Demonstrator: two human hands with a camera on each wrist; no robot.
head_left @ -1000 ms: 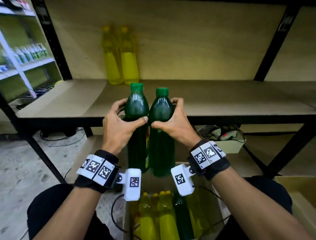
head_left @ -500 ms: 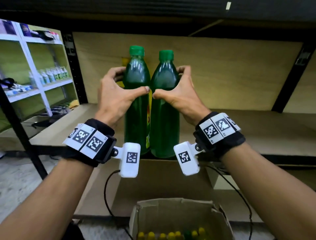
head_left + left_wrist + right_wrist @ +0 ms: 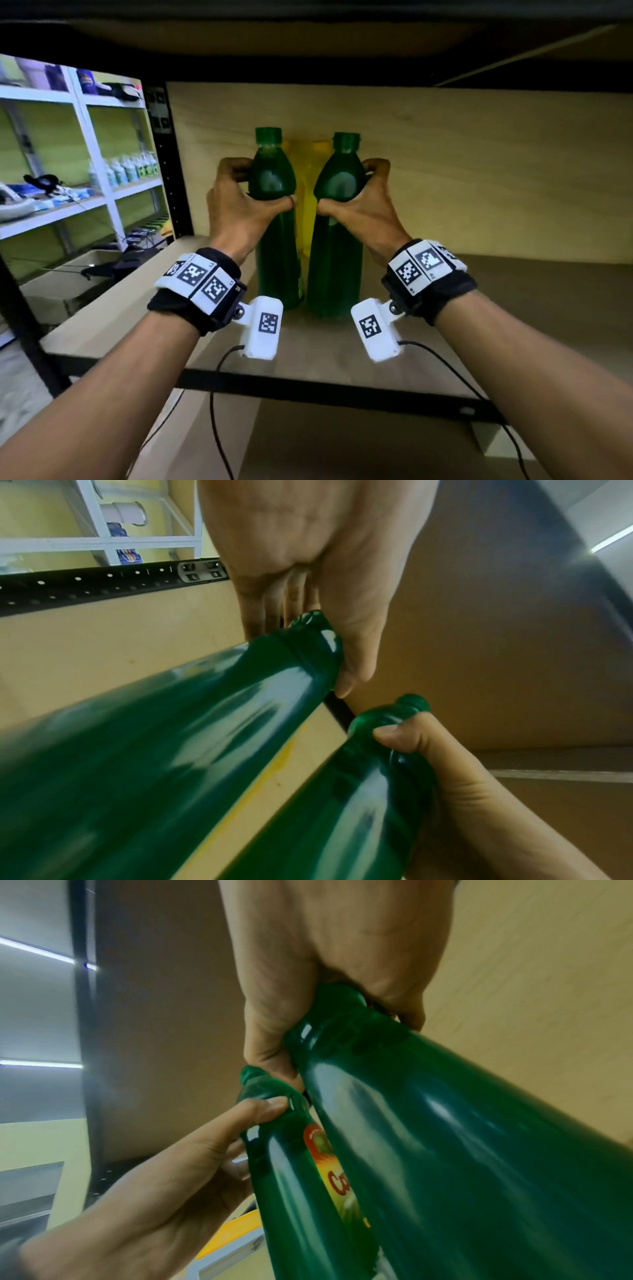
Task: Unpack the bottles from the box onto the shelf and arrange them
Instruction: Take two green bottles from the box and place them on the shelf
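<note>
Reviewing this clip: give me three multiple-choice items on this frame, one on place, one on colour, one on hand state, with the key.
1. Where are the two green plastic bottles?
A. in a box
B. over the wooden shelf board
C. on the floor

2. What colour shows between and behind them?
A. red
B. blue
C. yellow

3. What are the hands doing?
A. each grips one bottle
B. both hang free
C. both hold one bottle

Key:
1 B: left green bottle and right green bottle stand upright at the wooden shelf board.
2 C: yellow bottles show there.
3 A: left hand and right hand each wrap one.

yellow bottles (image 3: 306, 192) hidden behind green bottles (image 3: 274, 219)
</note>
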